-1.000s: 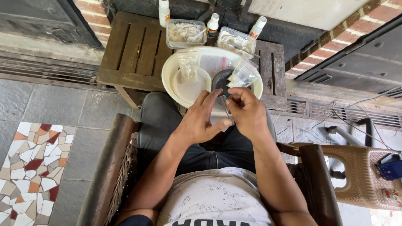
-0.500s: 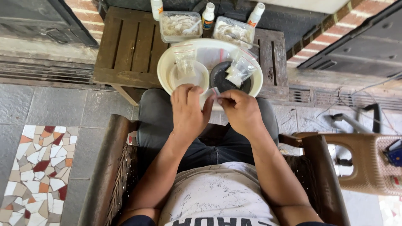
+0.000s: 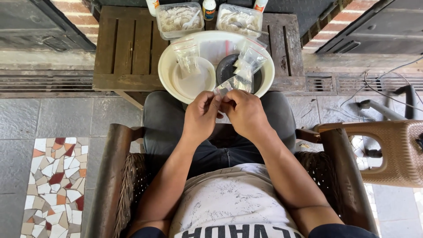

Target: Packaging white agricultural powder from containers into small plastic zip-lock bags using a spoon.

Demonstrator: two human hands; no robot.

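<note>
A small clear plastic pouch is pinched between both hands at the near rim of the large cream round basin. More clear zip pouches are piled on the dark bowl inside; another lies over the white bowl. Two clear rectangular tubs and white label-banded bottles are lined along the far edge of the wooden slatted table.

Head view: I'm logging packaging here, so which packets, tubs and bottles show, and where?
Small clear plastic packet: pinched between left hand and right hand.
Clear packets: over dark bowl in white round basin.
Two clear rectangular tubs: on wooden table.
White bottles: table's far edge.
</note>
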